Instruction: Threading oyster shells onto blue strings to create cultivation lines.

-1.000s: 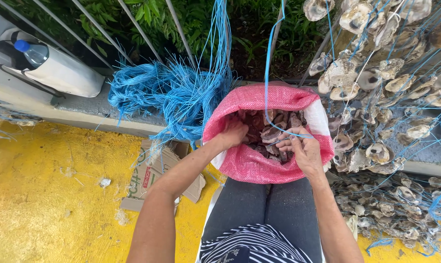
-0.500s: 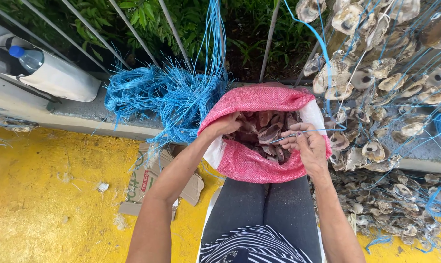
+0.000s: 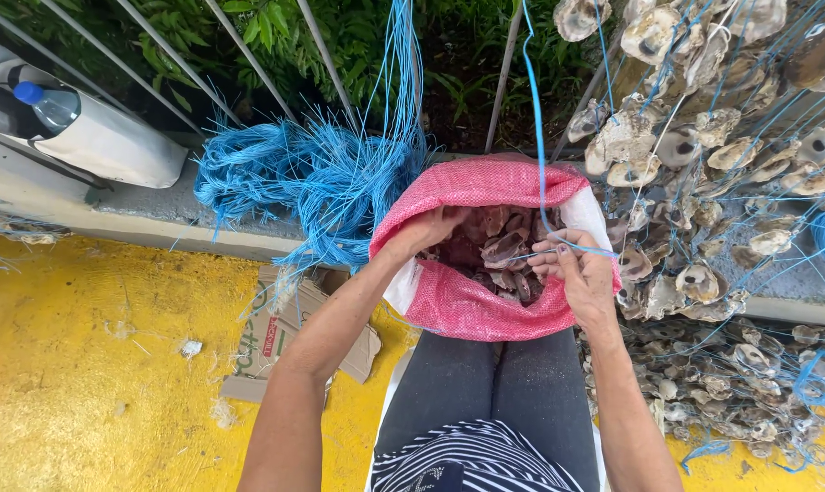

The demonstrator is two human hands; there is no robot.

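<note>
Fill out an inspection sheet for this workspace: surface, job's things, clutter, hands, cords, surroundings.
Surface: yellow floor, stained, with scattered scraps.
Job's things: pink mesh sack open on the lap, shells inside.
Clutter: flattened cardboard; loose shell pile.
Hands: left hand reaches into the sack; right hand pinches a blue string.
Cords: tangled blue string bundle; strung shells hanging.
Surroundings: metal railing, greenery, white bag with bottle.

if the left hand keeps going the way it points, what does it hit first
Probably the shells inside the pink mesh sack. The left hand already reaches over the sack's rim, fingers aimed in and down at them; depth is hard to judge.
</note>
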